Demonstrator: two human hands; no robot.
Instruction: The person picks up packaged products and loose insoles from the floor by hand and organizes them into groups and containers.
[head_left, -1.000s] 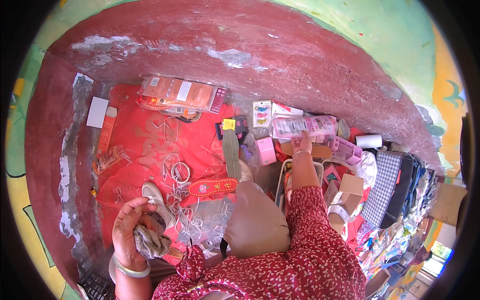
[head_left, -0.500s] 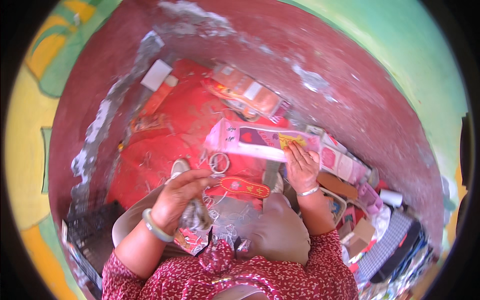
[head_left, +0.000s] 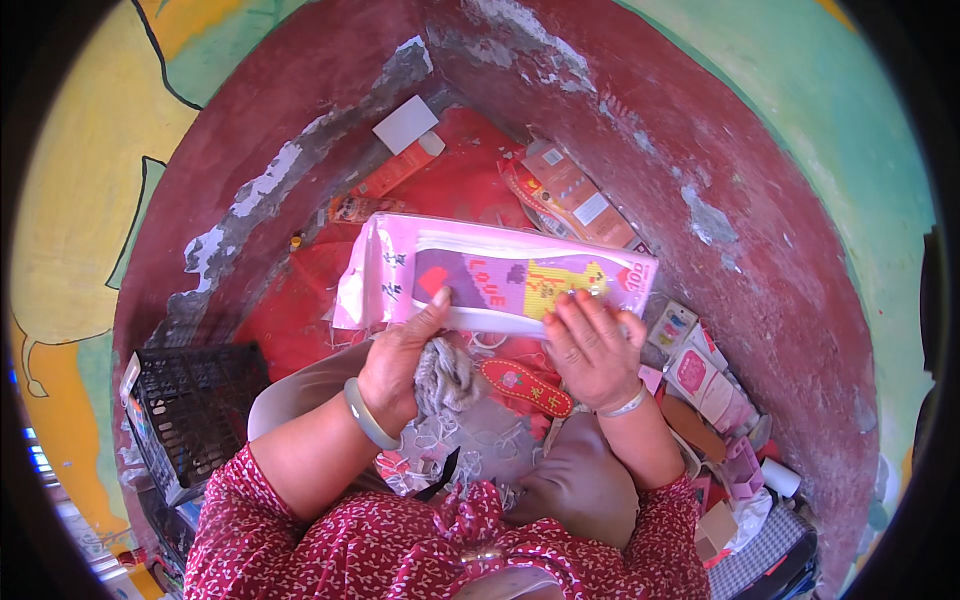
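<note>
The red wall (head_left: 665,130), seen from my distant post, forms a corner behind a red sheet (head_left: 470,135) spread on the floor; a black crate (head_left: 205,425) stands at the left. The pink packet (head_left: 490,272), with a purple and yellow picture on its front, is held up between the 2 hands. About 0.5 s ago I saw only the right hand (head_left: 598,345) on it; the left thumb has since reached it, so I judge its weight is now shared and the front steadied. The left hand (head_left: 398,362) is partly closed, pinching the packet's near edge, its other fingers largely hidden. The right hand lies with bent, slightly parted fingers over the front; I cannot tell whether it grips. Below are a red insole (head_left: 527,388) and, against the left palm, a grey-brown bundle (head_left: 447,378).
</note>
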